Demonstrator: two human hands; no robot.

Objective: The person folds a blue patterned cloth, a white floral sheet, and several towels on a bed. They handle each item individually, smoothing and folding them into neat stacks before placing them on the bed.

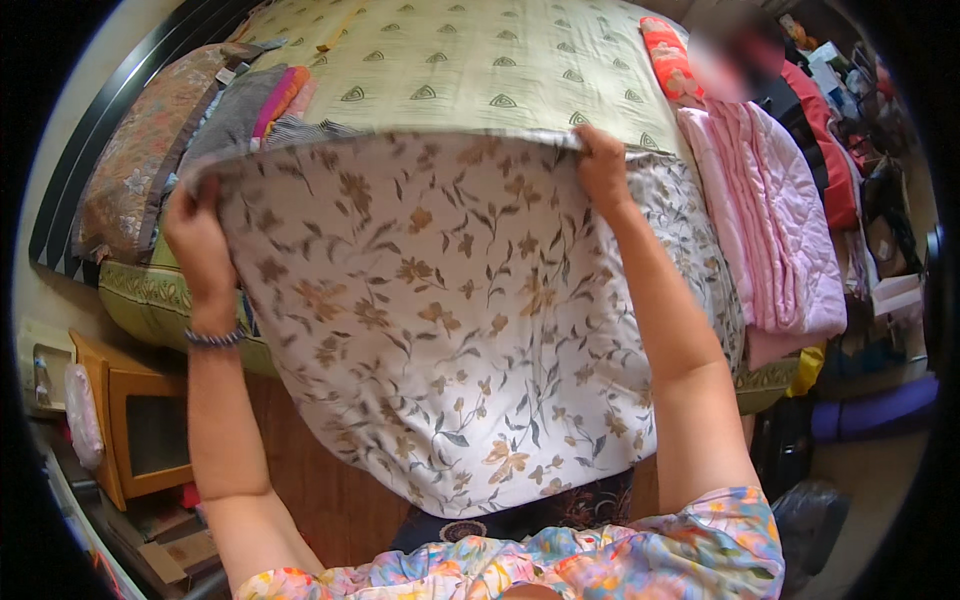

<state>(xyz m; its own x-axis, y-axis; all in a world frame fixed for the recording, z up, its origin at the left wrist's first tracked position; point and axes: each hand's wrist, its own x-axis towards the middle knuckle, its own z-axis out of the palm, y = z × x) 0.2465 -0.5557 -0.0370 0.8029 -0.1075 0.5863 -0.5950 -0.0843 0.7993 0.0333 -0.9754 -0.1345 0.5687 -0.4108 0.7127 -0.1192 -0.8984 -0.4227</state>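
Observation:
A white cloth [430, 300] printed with brown flowers and grey leaves hangs stretched between my two hands, its folded top edge raised over the near side of the bed. My left hand [197, 240], with a beaded bracelet at the wrist, grips the cloth's upper left corner. At the upper right, my right hand [602, 170] is closed on the same edge. The cloth sags toward my lap, and more of it lies on the bed beyond my right forearm. Fingertips behind the cloth are partly hidden.
The bed [450, 60] has a pale green patterned sheet. Brown floral pillows [150, 150] and folded grey cloths [240, 110] lie on the left. A folded pink quilt [765, 220] lies on the right, near a red pillow [672, 60]. A wooden cabinet [125, 420] stands at lower left.

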